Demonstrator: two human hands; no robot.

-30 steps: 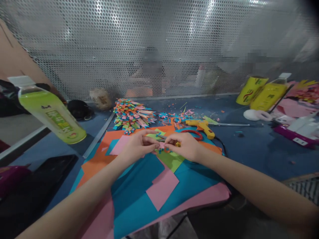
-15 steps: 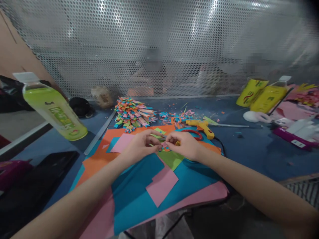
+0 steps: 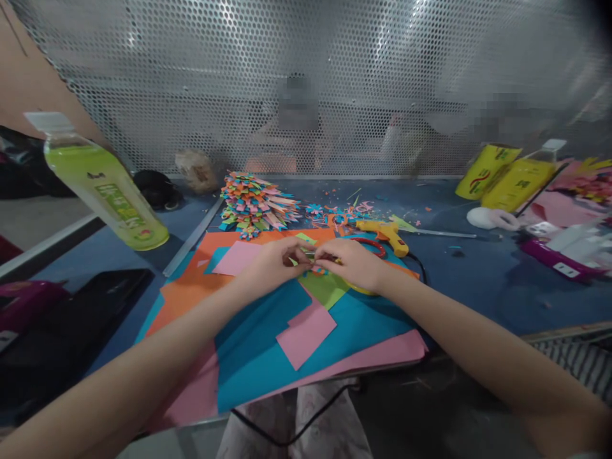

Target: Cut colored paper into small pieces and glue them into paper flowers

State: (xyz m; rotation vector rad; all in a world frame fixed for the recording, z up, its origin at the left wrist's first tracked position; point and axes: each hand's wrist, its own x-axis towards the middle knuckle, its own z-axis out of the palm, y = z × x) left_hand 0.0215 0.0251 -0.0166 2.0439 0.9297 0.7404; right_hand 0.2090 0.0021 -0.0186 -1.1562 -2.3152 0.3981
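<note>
Taking the yellow glue gun (image 3: 385, 234) as my mark, I am watching both hands working on its near left side, above a loose spread of coloured paper; the left hand (image 3: 280, 260), the farther from the gun, is bringing thumb and forefinger together in a narrow pinch; the right hand (image 3: 351, 260), just beside the gun on its near side, is pinching just as narrowly, the two sets of fingertips nearly meeting; between them they are holding a small paper piece (image 3: 319, 269), whose shape the fingers are mostly hiding.

A green sheet (image 3: 326, 288) is lying beneath, nearer the person than the gun; a red loop (image 3: 373, 245), perhaps a scissors handle, is showing just on the gun's near side; a cone of folded paper (image 3: 258, 204) is standing well to the gun's left, with scraps (image 3: 344, 213) scattering between.

What is worrying me is the pull of two hands on something so tiny; uneven tension could be tearing or creasing it, and a slipping fingertip could be losing it among similar colours; the right forearm, too, is passing near the gun's black cord (image 3: 421, 264), and a careless sweep could be snagging it and dragging the gun across the paper.
</note>
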